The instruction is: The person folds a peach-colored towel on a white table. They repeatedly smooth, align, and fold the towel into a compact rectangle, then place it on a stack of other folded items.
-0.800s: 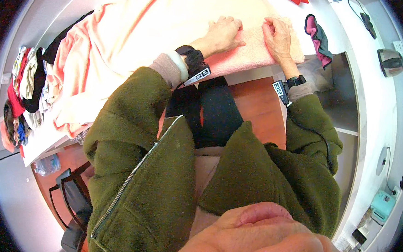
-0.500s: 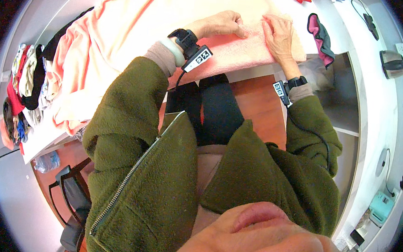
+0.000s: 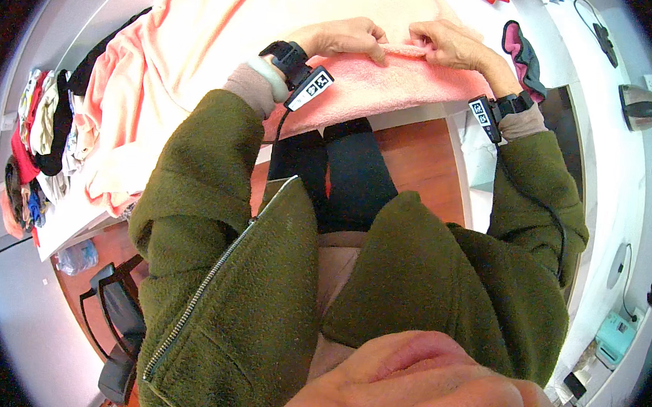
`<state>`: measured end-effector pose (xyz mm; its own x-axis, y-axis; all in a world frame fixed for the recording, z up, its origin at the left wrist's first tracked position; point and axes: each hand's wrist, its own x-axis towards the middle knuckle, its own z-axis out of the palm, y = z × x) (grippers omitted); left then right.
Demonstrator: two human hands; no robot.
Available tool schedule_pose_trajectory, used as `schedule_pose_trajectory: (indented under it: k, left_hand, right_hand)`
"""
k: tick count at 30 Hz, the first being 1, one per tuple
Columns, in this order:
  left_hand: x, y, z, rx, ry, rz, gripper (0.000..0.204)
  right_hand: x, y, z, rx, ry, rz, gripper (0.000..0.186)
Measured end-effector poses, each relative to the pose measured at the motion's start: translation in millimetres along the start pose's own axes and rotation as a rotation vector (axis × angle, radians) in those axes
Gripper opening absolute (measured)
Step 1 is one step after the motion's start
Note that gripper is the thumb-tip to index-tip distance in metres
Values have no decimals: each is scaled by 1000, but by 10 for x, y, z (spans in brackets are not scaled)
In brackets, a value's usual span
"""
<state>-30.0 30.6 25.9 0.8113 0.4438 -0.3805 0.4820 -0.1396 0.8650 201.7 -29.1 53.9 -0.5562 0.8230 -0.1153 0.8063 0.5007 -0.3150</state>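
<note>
A pale pink fleece blanket covers the white table in front of me, loosely bunched toward the left. My left hand has its fingers curled onto a narrow raised fold along the blanket's near part. A little to the right, my right hand pinches the same fold with bent fingers. Each wrist wears a black strapped device with a small marked tag.
A pile of mixed clothes lies at the left, above a black chair. A pink-and-grey cloth is at the right, near a dark kettle-like object. A mint-green appliance sits lower right.
My right hand has turned inward, its forearm swinging rightward, and now grips the blanket's edge. My left hand has shifted slightly left and closed on the fabric, which shows a raised fold.
</note>
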Motion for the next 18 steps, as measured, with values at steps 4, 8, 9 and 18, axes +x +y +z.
schedule_pose_trajectory:
  k: [4,8,9,18]
  left_hand:
    - [-26,-26,114,-198,-114,-45,40]
    - [-196,-43,182,-338,75,-198,36]
    - [-219,-19,177,-356,-22,-168,36]
    - [-613,144,395,-431,-120,-108,29]
  right_hand:
    - [-134,160,185,32,242,-170,17]
    - [-285,198,164,-18,356,-210,21]
    - [-333,173,129,-19,350,-197,21]
    - [-737,-309,229,23,358,-204,19]
